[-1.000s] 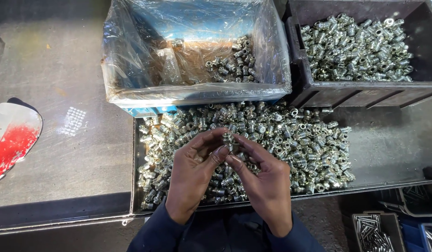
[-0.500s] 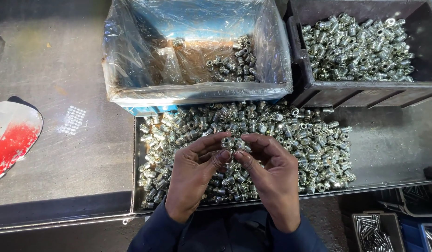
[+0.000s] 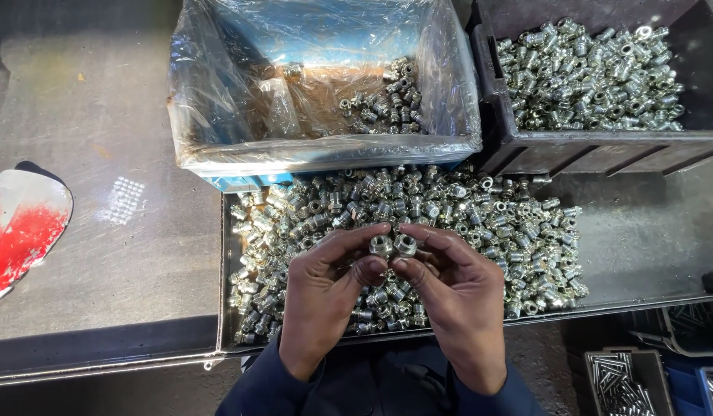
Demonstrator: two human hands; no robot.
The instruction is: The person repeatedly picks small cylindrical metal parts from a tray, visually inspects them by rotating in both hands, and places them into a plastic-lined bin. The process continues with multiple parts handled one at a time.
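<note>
Fingers [image 3: 349, 243] of my left hand [image 3: 322, 296] pinch one small silvery threaded metal fitting [image 3: 381, 246]; right hand [image 3: 460, 304] pinches a second fitting [image 3: 406, 245], the two touching side by side. Both held just above the shallow dark metal tray [image 3: 227, 308], which is heaped with loose fittings [image 3: 449, 208]. Behind the tray: blue bin lined with clear plastic film [image 3: 318, 146], holding only a small cluster of fittings [image 3: 383, 100] at its right side, so I judge little is done and most of the tray is left. Right of that bin, a black plastic crate [image 3: 603, 150] near full. Left of the tray on the grey scratched surface [image 3: 102, 254]: red-and-white flat piece [image 3: 21, 227]. No labels readable.
</note>
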